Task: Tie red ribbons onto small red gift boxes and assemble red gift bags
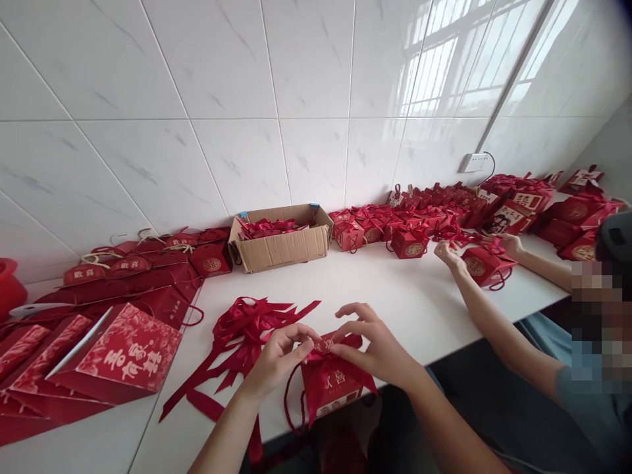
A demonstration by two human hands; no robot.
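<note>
A small red gift box [332, 387] with gold characters stands at the near edge of the white table [395, 296]. My left hand [279, 359] pinches the red ribbon at the box's top from the left. My right hand [372, 342] pinches the same ribbon from the right, its other fingers spread above. A heap of loose red ribbons [244, 329] lies just left of my left hand.
Flat red paper bags [126, 352] lie stacked at the left. A cardboard box [281, 240] of ribbons stands by the tiled wall. Several finished red boxes [444, 210] line the back right. A second person at the right handles another red box [486, 263].
</note>
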